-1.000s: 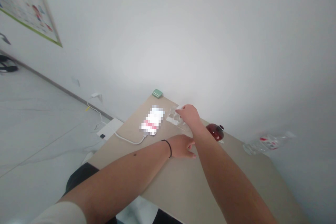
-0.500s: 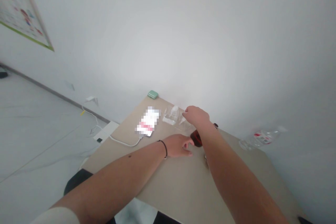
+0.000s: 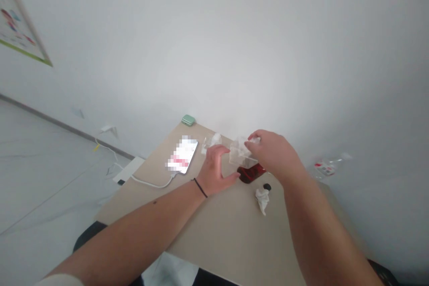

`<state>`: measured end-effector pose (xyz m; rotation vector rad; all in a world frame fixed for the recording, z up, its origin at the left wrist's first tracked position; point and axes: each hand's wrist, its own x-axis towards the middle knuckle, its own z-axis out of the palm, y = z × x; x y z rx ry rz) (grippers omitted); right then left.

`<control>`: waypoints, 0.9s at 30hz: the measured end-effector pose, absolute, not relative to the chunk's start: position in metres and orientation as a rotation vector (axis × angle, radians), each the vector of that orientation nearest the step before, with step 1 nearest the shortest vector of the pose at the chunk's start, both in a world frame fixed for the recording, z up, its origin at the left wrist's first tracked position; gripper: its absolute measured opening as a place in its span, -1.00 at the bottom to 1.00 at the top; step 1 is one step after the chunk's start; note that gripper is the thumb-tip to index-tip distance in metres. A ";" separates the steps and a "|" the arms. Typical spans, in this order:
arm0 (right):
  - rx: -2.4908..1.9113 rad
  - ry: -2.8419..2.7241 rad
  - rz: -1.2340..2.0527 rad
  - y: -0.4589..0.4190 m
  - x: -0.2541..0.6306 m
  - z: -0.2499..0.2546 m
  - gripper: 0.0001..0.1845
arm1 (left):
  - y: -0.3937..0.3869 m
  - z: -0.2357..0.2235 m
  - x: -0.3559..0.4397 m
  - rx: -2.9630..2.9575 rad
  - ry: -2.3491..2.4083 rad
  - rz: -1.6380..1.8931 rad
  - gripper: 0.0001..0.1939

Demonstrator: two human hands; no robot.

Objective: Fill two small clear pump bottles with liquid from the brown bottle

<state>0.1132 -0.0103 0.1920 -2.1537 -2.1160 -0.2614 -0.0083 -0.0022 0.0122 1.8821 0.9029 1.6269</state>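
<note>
My right hand (image 3: 273,154) is closed on a clear plastic box (image 3: 241,155) and holds it just above the beige table (image 3: 214,228). My left hand (image 3: 214,172) is open, fingers curved, and touches the box's left end. A dark red bottle (image 3: 250,173) lies under the box, with a small black cap (image 3: 267,186) beside it. A crumpled white tissue (image 3: 262,198) lies near the cap.
A phone (image 3: 182,157) on a white charging cable (image 3: 147,182) lies at the table's left. A green case (image 3: 188,119) sits at the far corner. A clear water bottle (image 3: 326,167) lies at the right. A white power strip (image 3: 127,170) is on the floor.
My right hand lifted the clear box off the table and brought it toward me over the red bottle. My left hand rose to meet it. The tissue and cap came into view.
</note>
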 end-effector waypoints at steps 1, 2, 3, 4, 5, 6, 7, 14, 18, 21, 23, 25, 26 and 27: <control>-2.160 -2.151 -0.237 -0.022 0.113 0.186 -0.74 | -0.002 0.011 -0.007 1.913 0.863 1.589 -0.21; -2.175 -2.172 -0.206 -0.033 0.112 0.178 -0.74 | -0.002 0.009 -0.005 1.954 0.817 1.515 -0.09; -2.183 -2.190 -0.156 -0.042 0.112 0.168 -0.75 | -0.002 0.008 -0.003 1.995 0.773 1.416 -0.01; -2.193 -2.173 -0.129 -0.050 0.113 0.157 -0.76 | -0.002 0.007 -0.001 2.024 0.737 1.307 0.03; -2.179 -2.147 -0.105 -0.056 0.114 0.145 -0.76 | -0.002 0.007 0.000 2.039 0.715 1.210 0.05; -2.170 -2.090 -0.071 -0.060 0.116 0.133 -0.76 | -0.002 0.006 0.000 2.040 0.711 1.132 0.04; -2.143 -2.022 -0.035 -0.063 0.119 0.122 -0.74 | -0.002 0.006 0.001 2.030 0.724 1.082 0.03; -1.816 -1.448 0.147 -0.053 0.140 0.048 -0.37 | 0.002 0.004 0.001 2.020 0.839 0.870 -0.05; -1.677 -1.346 0.333 -0.048 0.146 0.015 -0.54 | 0.003 0.003 -0.002 1.999 0.890 0.736 0.00; -1.541 -1.335 0.503 -0.050 0.148 0.001 -0.66 | 0.004 0.005 -0.006 2.003 0.832 0.635 0.01; -1.444 -1.334 0.568 -0.052 0.149 -0.004 -0.69 | 0.005 0.006 -0.008 1.999 0.761 0.631 -0.03; -1.374 -1.356 0.605 -0.052 0.150 -0.006 -0.71 | 0.006 0.006 -0.010 1.982 0.726 0.635 -0.10; -1.352 -1.360 0.615 -0.051 0.150 -0.006 -0.72 | 0.007 0.005 -0.010 1.974 0.719 0.640 -0.12; -1.336 -1.357 0.624 -0.050 0.150 -0.007 -0.72 | 0.008 0.005 -0.010 1.961 0.723 0.644 -0.14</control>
